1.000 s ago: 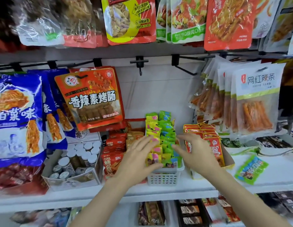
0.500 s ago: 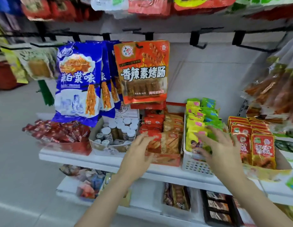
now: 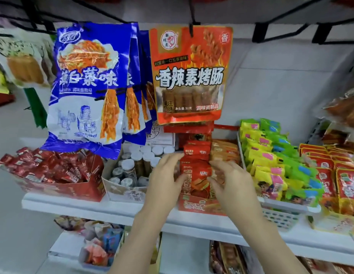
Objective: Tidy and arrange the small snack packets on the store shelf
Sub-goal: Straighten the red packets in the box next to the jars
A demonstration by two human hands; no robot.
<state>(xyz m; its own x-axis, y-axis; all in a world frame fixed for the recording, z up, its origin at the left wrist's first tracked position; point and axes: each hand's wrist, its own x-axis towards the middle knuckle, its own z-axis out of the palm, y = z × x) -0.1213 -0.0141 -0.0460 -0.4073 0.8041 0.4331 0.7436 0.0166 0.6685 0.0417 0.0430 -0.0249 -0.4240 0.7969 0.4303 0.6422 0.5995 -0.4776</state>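
A row of small red snack packets [image 3: 196,167] stands upright in a red display box [image 3: 200,205] on the white shelf [image 3: 73,206]. Beside them, in the same box, stands a row of orange packets [image 3: 224,150]. My left hand [image 3: 165,178] touches the left side of the red row, fingers spread and nearly straight. My right hand [image 3: 229,180] reaches in from the right with loosely bent fingers against the front red and orange packets. Neither hand plainly grips a packet.
A white basket [image 3: 281,216] of yellow and green packets sits right of the box, then a tray of red packets [image 3: 348,180]. Left are a box of small jars [image 3: 132,167] and a box of red sachets [image 3: 51,169]. Large blue [image 3: 87,86] and orange [image 3: 190,74] bags hang above.
Both hands moved left, from the yellow and green packets in the basket to the red packets in the display box. The view swung left and came closer.
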